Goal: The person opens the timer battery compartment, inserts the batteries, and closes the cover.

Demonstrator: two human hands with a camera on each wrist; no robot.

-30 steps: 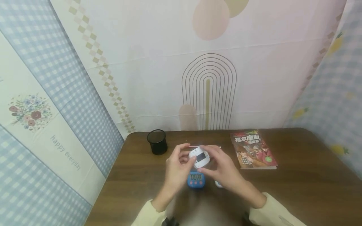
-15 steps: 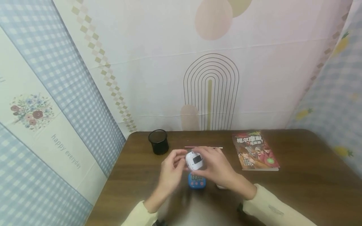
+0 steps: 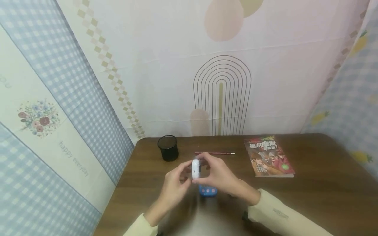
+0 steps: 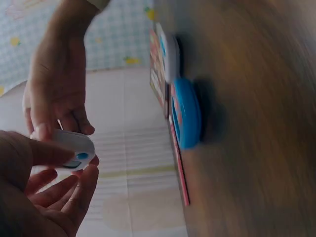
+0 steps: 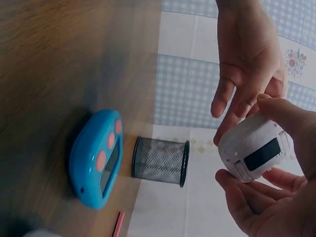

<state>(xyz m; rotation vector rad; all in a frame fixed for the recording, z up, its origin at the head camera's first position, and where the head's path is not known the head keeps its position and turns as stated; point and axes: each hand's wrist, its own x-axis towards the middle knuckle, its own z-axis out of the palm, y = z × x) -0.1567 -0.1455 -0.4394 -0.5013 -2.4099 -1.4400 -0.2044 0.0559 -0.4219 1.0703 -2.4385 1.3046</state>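
Note:
A small white digital timer point(image 3: 195, 168) is held up between both hands, seen nearly edge-on in the head view. My right hand point(image 3: 220, 173) grips it by opposite edges with thumb and fingers. Its back, with a black rectangular strip point(image 5: 261, 154), faces the right wrist camera. My left hand point(image 3: 174, 186) has its thumb across the front, beside a blue button point(image 4: 82, 156), and fingertips at the edge. Below the hands a blue timer point(image 3: 208, 190) with pink buttons stands on the table, its top overlapped by the right hand. Another white timer point(image 4: 170, 57) is beside it, mostly hidden in the head view.
On the brown table point(image 3: 141, 190), a black mesh pen holder point(image 3: 169, 149) stands at the back left. A thin pink stick point(image 3: 215, 153) with a pale tip lies behind the hands. A comic-style book point(image 3: 269, 157) lies at the right. Patterned cloths hang behind and at both sides.
The white timer has turned from showing its back to nearly edge-on in the head view, and has shifted slightly left. Both hands have moved with it.

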